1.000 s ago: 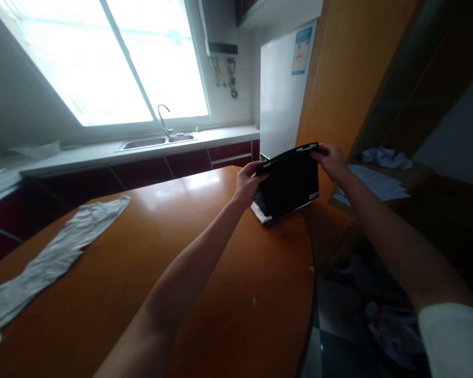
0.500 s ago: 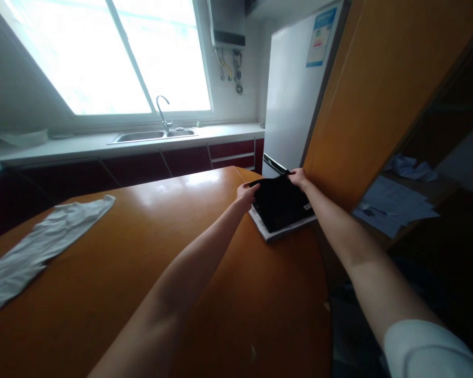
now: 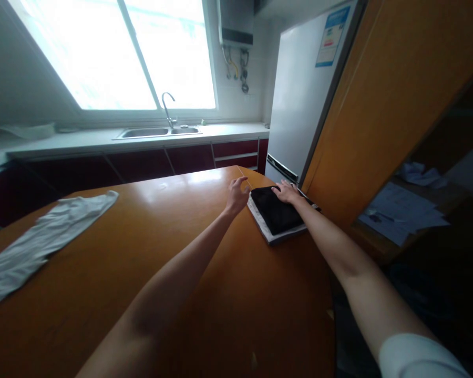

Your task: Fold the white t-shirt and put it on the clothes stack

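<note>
At left, a rumpled white cloth (image 3: pixel 57 231) lay on the orange-brown wooden table (image 3: pixel 142 226). Next, the left hand (image 3: pixel 236 197), empty, thumb and fingers apart, beside the flat black case (image 3: pixel 276 212)! That sat on a white-edged stack (image 3: pixel 264 224), perhaps for support, left edge pointing away toward the white counter (image 3: pixel 236 129), long axis unclear. The right hand (image 3: pixel 286 192) lay atop it, fingers spread, seemingly steadying it.

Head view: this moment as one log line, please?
left hand: empty; right hand: on flat black item; beneath: pale book-like slab; white cloth: on table
</note>
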